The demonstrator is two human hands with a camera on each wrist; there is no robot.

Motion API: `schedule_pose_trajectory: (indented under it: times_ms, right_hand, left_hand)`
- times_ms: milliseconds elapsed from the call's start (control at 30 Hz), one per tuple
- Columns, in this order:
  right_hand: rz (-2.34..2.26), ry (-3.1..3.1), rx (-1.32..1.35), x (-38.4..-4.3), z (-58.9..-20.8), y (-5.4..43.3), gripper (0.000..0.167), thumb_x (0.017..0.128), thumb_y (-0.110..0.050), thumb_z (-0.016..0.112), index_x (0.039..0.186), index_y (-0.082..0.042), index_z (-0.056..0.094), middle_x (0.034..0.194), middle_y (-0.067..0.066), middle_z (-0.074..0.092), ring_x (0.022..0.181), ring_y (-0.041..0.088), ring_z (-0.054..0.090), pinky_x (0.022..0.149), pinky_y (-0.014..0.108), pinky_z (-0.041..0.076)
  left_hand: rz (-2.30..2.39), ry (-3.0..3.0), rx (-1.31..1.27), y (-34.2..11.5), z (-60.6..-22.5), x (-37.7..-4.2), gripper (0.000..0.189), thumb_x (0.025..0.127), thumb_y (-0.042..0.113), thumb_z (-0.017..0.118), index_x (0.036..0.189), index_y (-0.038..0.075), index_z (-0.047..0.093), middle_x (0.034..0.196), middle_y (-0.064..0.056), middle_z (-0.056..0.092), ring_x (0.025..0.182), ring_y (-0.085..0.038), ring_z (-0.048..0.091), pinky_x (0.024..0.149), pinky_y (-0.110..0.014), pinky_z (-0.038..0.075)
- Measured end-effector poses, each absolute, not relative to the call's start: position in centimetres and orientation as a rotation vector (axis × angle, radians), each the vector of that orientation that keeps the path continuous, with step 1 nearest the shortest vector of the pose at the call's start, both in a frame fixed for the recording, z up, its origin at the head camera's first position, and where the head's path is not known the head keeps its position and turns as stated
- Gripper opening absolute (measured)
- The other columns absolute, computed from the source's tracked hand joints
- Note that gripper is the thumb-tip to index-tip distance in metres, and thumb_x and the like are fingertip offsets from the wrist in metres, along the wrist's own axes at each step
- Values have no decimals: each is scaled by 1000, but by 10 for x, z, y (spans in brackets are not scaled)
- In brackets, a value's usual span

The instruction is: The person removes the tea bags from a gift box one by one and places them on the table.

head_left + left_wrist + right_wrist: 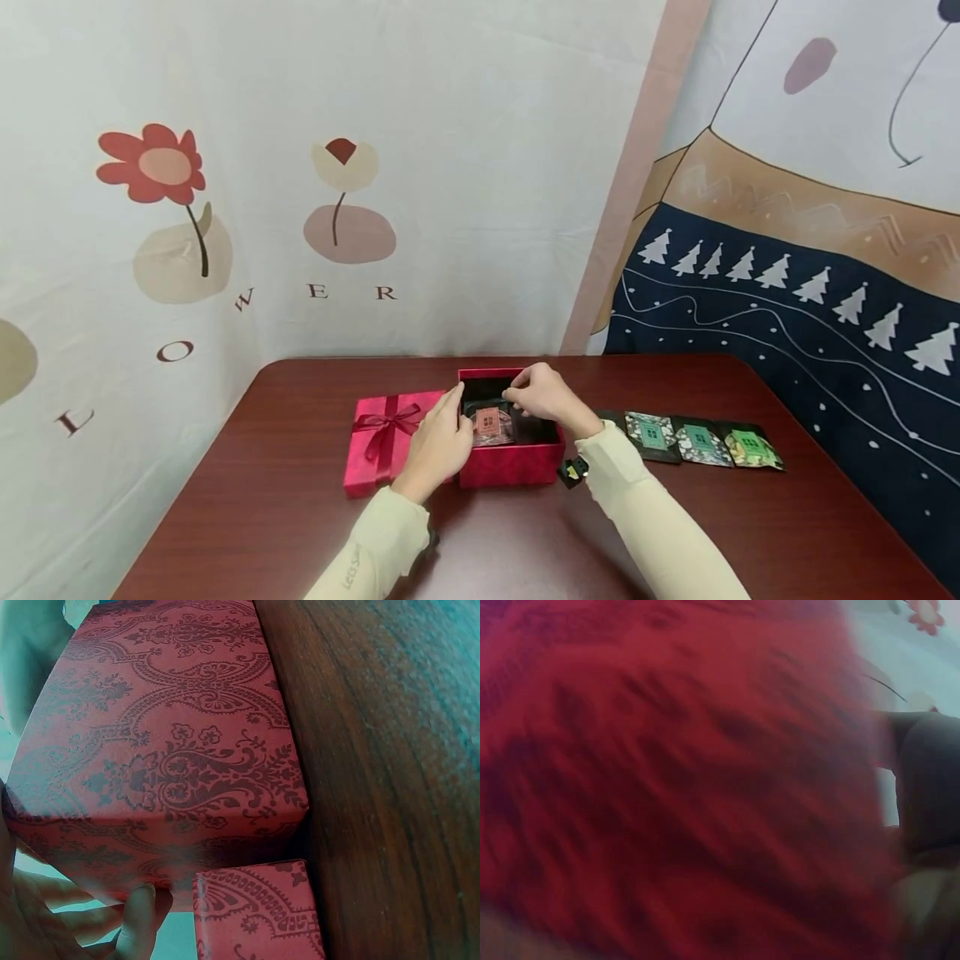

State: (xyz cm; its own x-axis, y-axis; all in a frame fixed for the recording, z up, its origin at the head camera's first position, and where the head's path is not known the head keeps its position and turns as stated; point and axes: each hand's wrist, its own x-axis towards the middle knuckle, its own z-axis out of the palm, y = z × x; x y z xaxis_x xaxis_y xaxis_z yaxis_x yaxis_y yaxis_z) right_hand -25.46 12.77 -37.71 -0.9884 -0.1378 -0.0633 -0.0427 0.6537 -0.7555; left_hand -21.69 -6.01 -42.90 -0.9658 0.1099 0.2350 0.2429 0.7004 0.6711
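A red patterned gift box [512, 467] stands uncovered near the table's back edge. Inside it, a dark packet with a reddish-orange label [488, 422] leans at the left. My left hand [441, 446] rests along the box's left side, fingers extended by the rim. The left wrist view shows its thumb [139, 922] beside the box's end wall. Over the box, my right hand [551, 393] bends down and pinches the packet's upper right corner. The right wrist view is blurred, with the box wall [682, 780] filling most of it.
Left of the box lies its red lid [363, 475] with a dark red ribbon bow [388, 427]. To the right, several packets lie in an overlapping row, among them a teal-labelled one [652, 435] and a green-labelled one [752, 447]. A printed cloth [480, 183] hangs behind the brown table [247, 517].
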Motion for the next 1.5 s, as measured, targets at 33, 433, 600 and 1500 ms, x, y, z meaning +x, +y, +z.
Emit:
schedule_pose_trajectory:
  times_ms: [33,433,600,1500]
  right_hand:
    - [-1215,2767,-150,-255,-380,126,24,91,-17,68,105,2,71,83,13,72,71,26,70,65,32,57]
    - [-894,2878,-128,-264,-401,112,59,88,-16,68,42,-17,31,40,-8,21,39,6,14,40,23,19]
    - [-871,2874,-96,-266,-403,109,57,88,-16,69,41,-16,36,40,-7,25,39,7,19,40,23,23]
    - [-1301,2594,-123,-265,-412,106,50,88,-33,75,114,8,64,85,11,69,67,17,67,68,34,57]
  left_hand:
    - [-1115,-2731,-290,-60,-429,-217,57,96,20,50,152,11,42,153,-10,44,131,-33,51,94,-55,48]
    - [-1073,-2735,-307,-57,-429,-216,57,96,19,50,152,11,42,152,-8,45,128,-34,53,87,-53,52]
    - [-1076,-2725,-306,-57,-428,-216,57,96,20,50,151,11,42,152,-8,45,130,-34,51,89,-54,51]
    - [-1094,-2711,-312,-61,-432,-217,54,98,20,50,151,11,43,153,-7,44,129,-33,52,86,-52,52]
